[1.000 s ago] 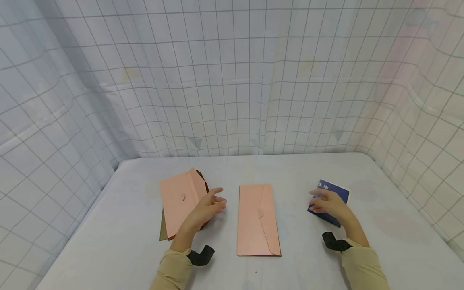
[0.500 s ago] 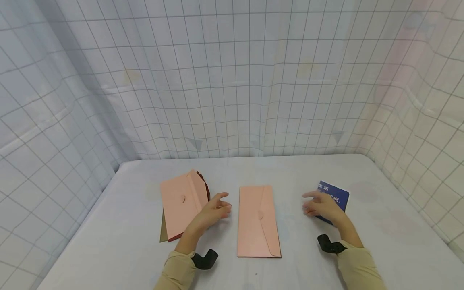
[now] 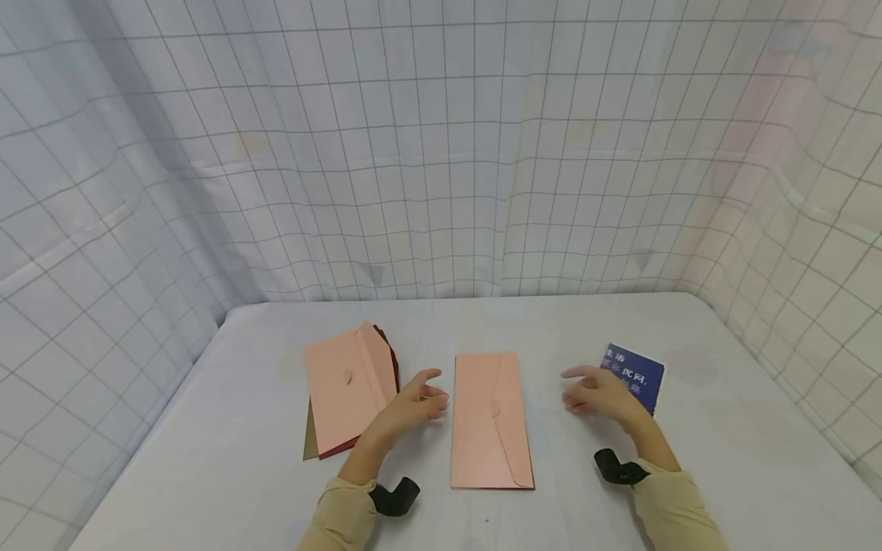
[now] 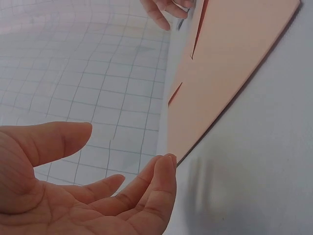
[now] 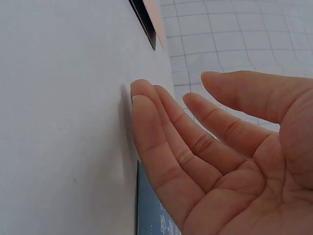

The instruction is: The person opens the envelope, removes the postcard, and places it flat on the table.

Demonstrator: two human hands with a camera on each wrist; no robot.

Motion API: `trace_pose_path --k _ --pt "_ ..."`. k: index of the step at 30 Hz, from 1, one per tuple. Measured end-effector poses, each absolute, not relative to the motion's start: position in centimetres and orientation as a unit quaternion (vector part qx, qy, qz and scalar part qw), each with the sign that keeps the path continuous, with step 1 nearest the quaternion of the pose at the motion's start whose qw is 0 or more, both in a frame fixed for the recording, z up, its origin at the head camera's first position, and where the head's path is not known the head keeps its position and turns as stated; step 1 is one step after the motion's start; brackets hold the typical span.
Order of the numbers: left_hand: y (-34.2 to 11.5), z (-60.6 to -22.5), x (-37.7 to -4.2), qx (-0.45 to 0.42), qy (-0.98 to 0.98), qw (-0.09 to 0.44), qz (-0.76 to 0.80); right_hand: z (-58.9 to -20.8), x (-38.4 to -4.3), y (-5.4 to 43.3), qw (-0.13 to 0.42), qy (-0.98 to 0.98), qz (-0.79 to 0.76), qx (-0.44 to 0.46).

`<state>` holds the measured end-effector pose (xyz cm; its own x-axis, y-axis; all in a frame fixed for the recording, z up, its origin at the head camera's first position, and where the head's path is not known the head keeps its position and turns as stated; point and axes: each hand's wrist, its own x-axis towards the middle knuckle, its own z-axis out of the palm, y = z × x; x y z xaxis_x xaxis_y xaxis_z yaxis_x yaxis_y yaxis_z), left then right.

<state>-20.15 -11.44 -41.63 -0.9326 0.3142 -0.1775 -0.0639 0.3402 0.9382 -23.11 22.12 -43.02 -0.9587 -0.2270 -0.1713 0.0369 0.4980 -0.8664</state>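
the left hand (image 3: 413, 405), beside an envelope stack (image 3: 343, 392), and right hand (image 3: 602, 396), beside a blue book (image 3: 642, 376), hold nothing, fingers loosely parted, flanking the middle envelope (image 3: 487, 428).

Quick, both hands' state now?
Left hand: open, holding nothing, beside the middle pink envelope.
Right hand: open, holding nothing, near the blue booklet.

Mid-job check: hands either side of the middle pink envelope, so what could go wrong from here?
The left hand has fingertips close to the middle pink envelope; a nudge might skew it. The uneven envelope stack lies partly behind the left forearm in the head view and could get brushed apart. The right hand partly hides the blue booklet and might bump it.
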Motion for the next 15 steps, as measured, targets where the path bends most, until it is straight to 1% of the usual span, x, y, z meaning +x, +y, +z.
trace_pose_path --k 15 --pt "-11.08 -41.61 -19.95 0.084 0.796 0.174 0.574 -43.16 -22.90 20.98 0.130 0.866 -0.477 -0.072"
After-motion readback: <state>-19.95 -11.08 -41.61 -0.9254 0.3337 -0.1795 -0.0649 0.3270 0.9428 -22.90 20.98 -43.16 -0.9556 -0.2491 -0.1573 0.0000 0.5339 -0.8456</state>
